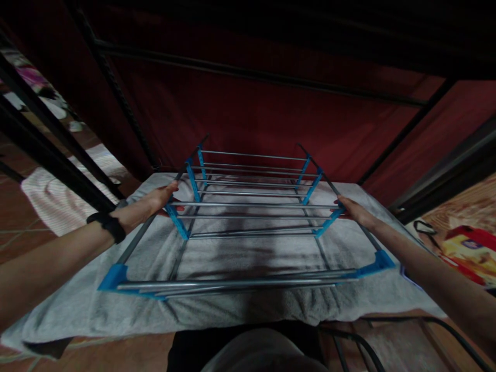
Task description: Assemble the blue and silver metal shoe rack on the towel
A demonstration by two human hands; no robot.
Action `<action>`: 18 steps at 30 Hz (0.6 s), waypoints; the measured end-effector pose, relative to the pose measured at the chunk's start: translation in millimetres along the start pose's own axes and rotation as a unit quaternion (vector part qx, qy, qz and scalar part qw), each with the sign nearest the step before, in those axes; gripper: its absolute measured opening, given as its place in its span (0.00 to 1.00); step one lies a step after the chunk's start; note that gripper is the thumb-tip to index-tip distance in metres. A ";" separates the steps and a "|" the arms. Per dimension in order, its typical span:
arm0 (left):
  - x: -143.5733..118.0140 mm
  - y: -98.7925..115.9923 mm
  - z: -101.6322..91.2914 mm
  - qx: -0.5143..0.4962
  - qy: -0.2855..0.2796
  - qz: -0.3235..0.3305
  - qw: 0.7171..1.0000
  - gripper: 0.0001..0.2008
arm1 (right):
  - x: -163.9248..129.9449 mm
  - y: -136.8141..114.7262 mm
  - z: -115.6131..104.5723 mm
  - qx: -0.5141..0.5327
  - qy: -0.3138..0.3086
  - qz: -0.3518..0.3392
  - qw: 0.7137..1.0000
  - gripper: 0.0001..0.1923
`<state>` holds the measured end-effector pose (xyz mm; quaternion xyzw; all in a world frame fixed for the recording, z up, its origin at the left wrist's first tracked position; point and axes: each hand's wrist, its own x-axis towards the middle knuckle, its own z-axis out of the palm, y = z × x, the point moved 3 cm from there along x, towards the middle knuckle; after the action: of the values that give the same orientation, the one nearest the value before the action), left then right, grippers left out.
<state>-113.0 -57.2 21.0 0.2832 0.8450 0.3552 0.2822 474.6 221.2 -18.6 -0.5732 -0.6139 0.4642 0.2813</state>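
We see a dim space closed behind by a dark red fabric wall (248, 113), crossed by black metal bars (256, 75) that run level and slanting. More black bars (46, 139) cut across the left side. The floor (23, 227) is of reddish-brown tiles, and a pale striped cloth (50, 201) lies on it at the left. At the right edge we find a patterned surface (465, 206) with a red and yellow package (470, 250) on it. A black cable (360, 343) trails along the floor near the bottom. Light is low throughout.

Dim reddish light, dark upper frame (edges bowed), soft shadows below
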 end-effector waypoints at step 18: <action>-15.5 1.9 2.1 -0.112 0.010 0.026 0.993 0.27 | -18.7 -46.9 4.9 -0.340 0.119 -0.333 0.871 0.29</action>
<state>-100.6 -65.7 25.4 0.2678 0.7949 0.4576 0.2949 453.0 206.1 24.7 -0.4460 -0.8502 0.0333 0.2777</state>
